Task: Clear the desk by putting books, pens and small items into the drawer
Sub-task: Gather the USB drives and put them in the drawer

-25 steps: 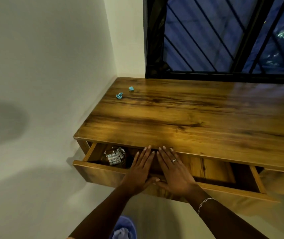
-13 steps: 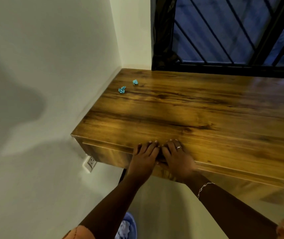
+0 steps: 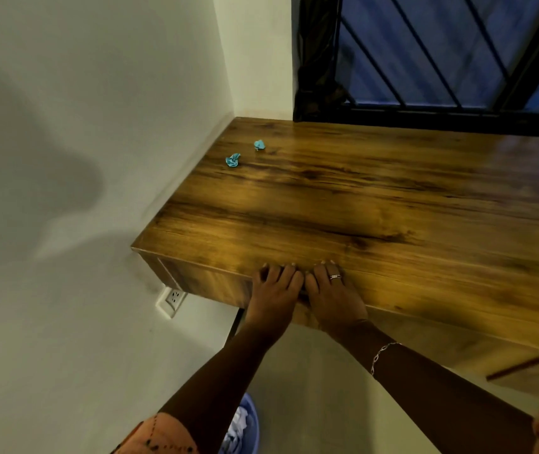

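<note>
Left hand (image 3: pixel 273 298), right hand (image 3: pixel 333 298), flat-fingered, closed the brown wooden drawer (image 3: pixel 209 285); we log crumpled blue scraps (image 3: pixel 232 159) uncleared, upper left.

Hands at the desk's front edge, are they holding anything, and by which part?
Nothing is held. The left hand and right hand press flat, side by side, on the closed drawer front under the desk top.

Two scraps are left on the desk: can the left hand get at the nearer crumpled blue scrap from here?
Probably yes. The left hand presses on the drawer front, holding nothing, and only bare wooden desktop shows between it and the crumpled blue scrap.
</note>
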Available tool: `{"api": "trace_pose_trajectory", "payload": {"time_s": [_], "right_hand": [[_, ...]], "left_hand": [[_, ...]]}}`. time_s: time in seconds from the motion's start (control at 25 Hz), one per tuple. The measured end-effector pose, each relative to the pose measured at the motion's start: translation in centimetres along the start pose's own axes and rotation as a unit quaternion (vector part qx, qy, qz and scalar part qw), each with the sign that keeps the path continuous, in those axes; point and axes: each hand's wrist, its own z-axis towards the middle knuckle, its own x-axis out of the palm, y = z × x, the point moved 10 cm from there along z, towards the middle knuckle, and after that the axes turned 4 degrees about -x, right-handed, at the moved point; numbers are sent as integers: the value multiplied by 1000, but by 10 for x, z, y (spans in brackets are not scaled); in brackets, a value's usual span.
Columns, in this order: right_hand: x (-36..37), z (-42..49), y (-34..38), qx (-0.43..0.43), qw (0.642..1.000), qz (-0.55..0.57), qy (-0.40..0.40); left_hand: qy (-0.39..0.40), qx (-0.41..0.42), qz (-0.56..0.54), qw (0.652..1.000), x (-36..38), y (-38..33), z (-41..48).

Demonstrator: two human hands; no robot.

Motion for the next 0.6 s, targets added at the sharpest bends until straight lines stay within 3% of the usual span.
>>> {"api": "trace_pose_trajectory", "payload": {"time_s": [0.16, 0.32, 0.6], "right_hand": [[1, -1, -1, 0, 1000, 7, 0], [-1, -2, -5, 0, 999, 43, 12], [12, -13, -21, 59, 984, 156, 65]], "left_hand": [[-4, -14, 4, 1000, -3, 1, 3], [45, -46, -2, 998, -3, 3, 4], [114, -94, -120, 982, 2, 16, 4]]}}
